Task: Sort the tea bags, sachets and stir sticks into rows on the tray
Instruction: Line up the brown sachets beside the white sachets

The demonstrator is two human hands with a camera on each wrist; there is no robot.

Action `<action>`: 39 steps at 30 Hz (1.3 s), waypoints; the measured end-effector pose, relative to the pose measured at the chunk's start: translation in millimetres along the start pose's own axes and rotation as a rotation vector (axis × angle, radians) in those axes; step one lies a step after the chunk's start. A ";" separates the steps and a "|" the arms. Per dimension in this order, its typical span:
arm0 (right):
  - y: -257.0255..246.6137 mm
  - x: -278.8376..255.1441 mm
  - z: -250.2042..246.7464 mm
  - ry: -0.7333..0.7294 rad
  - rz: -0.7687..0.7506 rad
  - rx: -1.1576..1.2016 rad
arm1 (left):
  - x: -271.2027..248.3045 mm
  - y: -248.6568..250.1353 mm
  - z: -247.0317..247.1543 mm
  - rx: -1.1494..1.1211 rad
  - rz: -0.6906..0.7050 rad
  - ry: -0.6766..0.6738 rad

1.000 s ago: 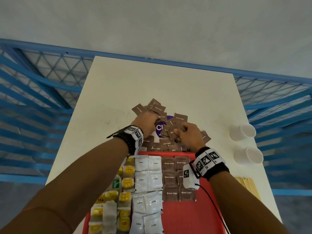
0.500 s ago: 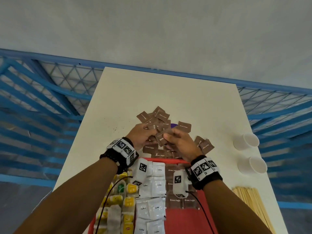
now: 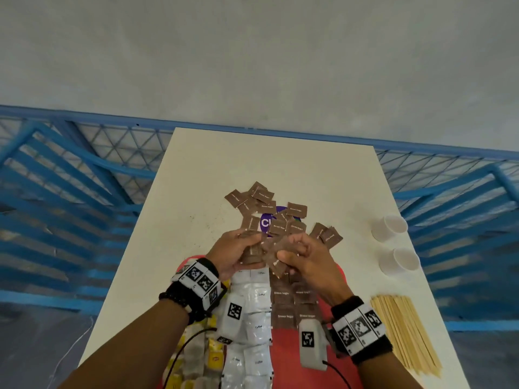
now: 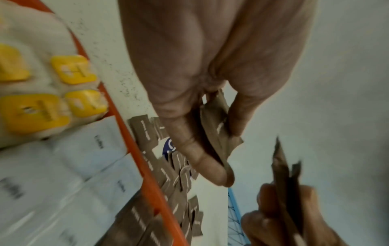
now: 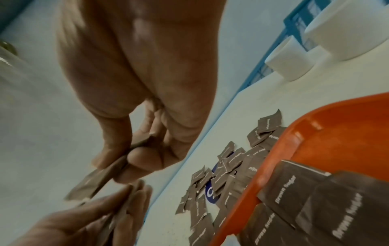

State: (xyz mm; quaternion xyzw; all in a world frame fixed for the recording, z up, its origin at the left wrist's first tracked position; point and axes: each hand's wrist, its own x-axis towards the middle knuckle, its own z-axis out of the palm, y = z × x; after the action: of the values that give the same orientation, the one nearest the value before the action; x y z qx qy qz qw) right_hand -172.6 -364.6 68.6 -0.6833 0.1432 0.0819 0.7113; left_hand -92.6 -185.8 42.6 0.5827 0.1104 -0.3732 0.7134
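Above the red tray's far edge, we see the left hand and right hand each pinching brown sugar sachets; more lie loose on the table.

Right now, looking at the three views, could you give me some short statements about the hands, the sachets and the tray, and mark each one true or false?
1. Both hands hold brown sugar sachets. True: the left hand grips a few sachets, and the right hand pinches others.
2. The stir sticks lie on the red tray. False: they lie on the table, right of the tray.
3. Loose brown sachets remain on the table beyond the tray. True.
4. The two white cups stand on the tray. False: they stand on the table, at its right edge.
5. The white coffee sachets lie between the yellow tea bags and the brown row. True.
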 end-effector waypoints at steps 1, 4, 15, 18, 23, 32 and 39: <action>-0.6 -10.0 2.0 -0.044 0.009 -0.022 | -9.8 -4.7 2.3 0.015 -0.012 -0.016; 3.8 -30.8 12.9 -0.092 0.030 -0.032 | -36.7 -21.1 11.6 -0.110 -0.139 -0.161; 24.7 -66.4 24.5 0.256 -0.042 -0.163 | -78.9 -47.9 19.0 -0.068 -0.059 -0.215; 24.6 -77.3 17.9 0.259 -0.003 -0.004 | -83.7 -50.6 14.5 0.093 0.021 -0.164; 19.6 -91.2 13.9 0.179 0.052 0.110 | -88.8 -53.1 14.4 0.263 0.145 -0.101; 32.3 -89.2 2.0 0.322 -0.003 0.103 | -91.1 -60.1 26.8 0.386 0.237 -0.076; 65.5 -96.7 -9.3 0.257 0.121 0.039 | -95.5 -92.2 22.6 0.512 0.166 -0.079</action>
State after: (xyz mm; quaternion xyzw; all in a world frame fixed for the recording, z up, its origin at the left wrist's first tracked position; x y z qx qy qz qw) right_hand -285.4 -362.7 36.8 -0.6641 0.2757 0.0338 0.6941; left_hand -226.4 -171.8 36.8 0.7363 -0.0639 -0.3516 0.5746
